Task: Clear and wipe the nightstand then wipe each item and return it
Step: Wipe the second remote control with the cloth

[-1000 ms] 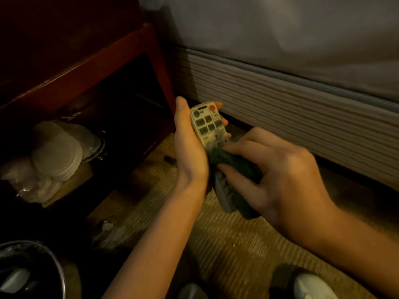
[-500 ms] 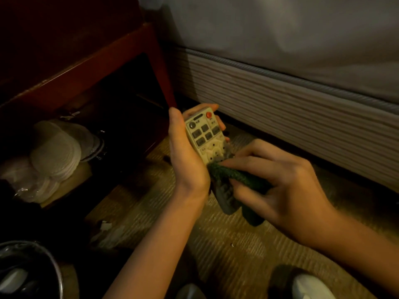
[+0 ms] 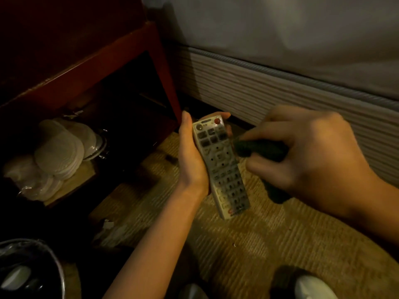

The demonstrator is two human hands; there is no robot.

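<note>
At frame centre the left hand (image 3: 191,160) gripped the remote (image 3: 220,167) by its upper half, buttons up. Just right, the right hand (image 3: 311,156) pinched a dark cloth (image 3: 257,147) against its edge. Firm, short strokes between the buttons would probably clean best.

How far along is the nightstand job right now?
Mid-job. In hand: the left hand holds the remote, and the right hand grips the dark cloth at its edge. Left: returning the remote. The nightstand top is too dark to judge as wiped.
</note>
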